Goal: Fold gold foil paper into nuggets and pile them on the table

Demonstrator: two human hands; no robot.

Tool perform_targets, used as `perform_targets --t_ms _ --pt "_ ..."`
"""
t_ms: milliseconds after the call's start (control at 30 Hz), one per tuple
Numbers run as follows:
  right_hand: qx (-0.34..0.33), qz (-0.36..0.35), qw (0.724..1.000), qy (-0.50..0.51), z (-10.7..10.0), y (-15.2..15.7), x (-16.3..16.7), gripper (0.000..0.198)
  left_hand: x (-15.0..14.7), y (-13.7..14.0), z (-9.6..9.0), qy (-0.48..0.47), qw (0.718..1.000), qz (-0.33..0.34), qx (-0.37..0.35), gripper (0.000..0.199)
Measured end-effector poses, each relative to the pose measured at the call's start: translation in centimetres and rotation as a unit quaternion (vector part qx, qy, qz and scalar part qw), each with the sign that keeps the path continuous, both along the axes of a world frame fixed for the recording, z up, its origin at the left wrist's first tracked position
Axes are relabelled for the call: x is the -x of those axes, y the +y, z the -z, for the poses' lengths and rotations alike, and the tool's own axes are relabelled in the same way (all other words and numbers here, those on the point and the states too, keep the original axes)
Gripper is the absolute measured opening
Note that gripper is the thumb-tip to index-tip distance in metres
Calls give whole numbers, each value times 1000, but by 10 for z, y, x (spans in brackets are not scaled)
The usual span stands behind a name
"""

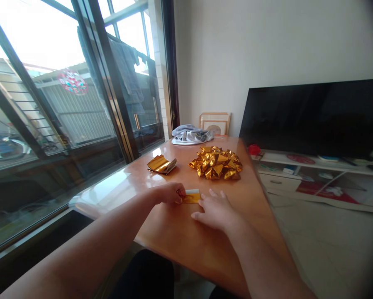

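Observation:
A small sheet of gold foil paper point(191, 198) lies flat on the wooden table point(180, 241), partly folded, with a pale strip along its far edge. My left hand point(173, 193) pinches the sheet's left end. At its right end my right hand point(213, 209) rests with fingers spread, the fingertips touching or very near the paper. Beyond my left hand is a stack of flat gold foil sheets point(162, 165), slightly curled. A heap of folded gold foil pieces point(216, 163) sits farther back, beyond my right hand.
Bundled grey and white cloth point(191, 135) lies at the table's far end, before framed pictures point(215, 122) leaning on the wall. A large television point(313, 118) stands on a low white cabinet point(279, 182) to the right. Glass sliding windows point(71, 99) run along the left.

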State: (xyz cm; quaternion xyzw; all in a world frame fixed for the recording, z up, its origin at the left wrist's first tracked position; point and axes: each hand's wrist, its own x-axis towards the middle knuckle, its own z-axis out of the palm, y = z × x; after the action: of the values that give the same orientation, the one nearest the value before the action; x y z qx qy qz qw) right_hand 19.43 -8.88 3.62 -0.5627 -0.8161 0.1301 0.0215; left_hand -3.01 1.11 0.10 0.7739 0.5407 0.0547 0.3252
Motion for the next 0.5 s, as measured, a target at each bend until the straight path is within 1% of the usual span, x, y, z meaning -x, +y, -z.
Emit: perform_targets --t_ms 133,367,500 --pt "-1 -11 1000 -9 2 1 -1 56 5 -3 -1 -24 1000 19 6 38" --pt "-11 -16 1000 -8 11 5 -4 63 13 -9 -3 -60 997 36 9 39" --pt "-14 -15 1000 -7 11 4 -4 58 18 -12 -3 -82 996 44 10 42"
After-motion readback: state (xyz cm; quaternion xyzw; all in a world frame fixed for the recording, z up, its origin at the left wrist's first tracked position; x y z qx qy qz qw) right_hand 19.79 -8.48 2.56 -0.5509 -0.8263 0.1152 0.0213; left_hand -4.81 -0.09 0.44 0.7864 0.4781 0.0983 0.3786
